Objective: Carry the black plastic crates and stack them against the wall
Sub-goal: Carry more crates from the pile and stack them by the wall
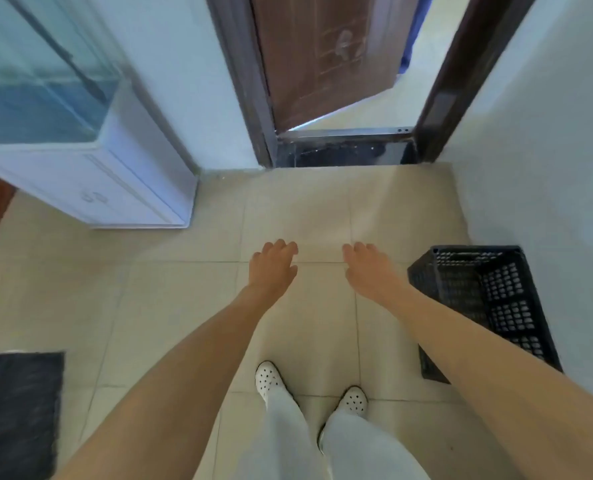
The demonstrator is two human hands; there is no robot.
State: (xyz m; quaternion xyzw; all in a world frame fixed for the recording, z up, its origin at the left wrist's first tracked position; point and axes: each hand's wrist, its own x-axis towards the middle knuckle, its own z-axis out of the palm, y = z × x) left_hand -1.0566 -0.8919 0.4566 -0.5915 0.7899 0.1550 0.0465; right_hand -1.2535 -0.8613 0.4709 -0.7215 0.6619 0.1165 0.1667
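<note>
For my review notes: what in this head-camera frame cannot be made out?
All from the head view:
1. The black crate by the right wall: its near corner is hidden behind the right forearm. From above I cannot tell whether it is a single crate or a stack.
2. The dark crate at lower left: cut off by the left edge and blurred.
3. The room beyond the brown door: mostly hidden by the door leaf and frame.

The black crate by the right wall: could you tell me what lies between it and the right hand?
In the head view, only bare floor tiles separate the right hand from the black crate.
</note>
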